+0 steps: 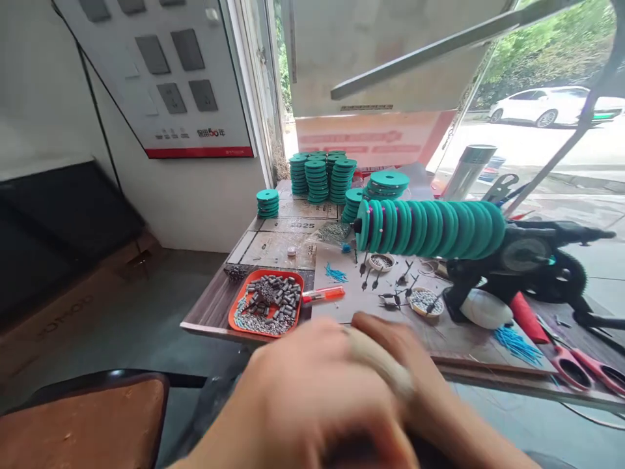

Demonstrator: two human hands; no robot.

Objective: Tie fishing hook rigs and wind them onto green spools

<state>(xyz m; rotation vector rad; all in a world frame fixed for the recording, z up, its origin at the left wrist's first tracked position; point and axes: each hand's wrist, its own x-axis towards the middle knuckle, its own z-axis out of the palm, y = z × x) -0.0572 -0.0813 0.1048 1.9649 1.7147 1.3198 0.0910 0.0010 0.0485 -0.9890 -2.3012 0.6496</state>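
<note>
Both of my hands are low in front of me at the table's near edge, blurred by motion. My left hand [307, 404] fills the foreground with its back toward me. My right hand [415, 355] lies just behind it, touching or overlapping it, its forearm running to the lower right. A pale whitish band [381, 366] crosses between them; I cannot make out what it is. The fingers of both hands are smeared. Nearest things on the table are small black clips [390, 298] and a white dish of tiny parts [426, 301].
A black machine [527, 260] carries a row of teal discs [430, 225] on its spindle. Stacks of teal discs [322, 176] stand at the back. An orange tray [234, 312] holds metal pieces. Red scissors [586, 368] lie right. A brown seat [83, 423] is lower left.
</note>
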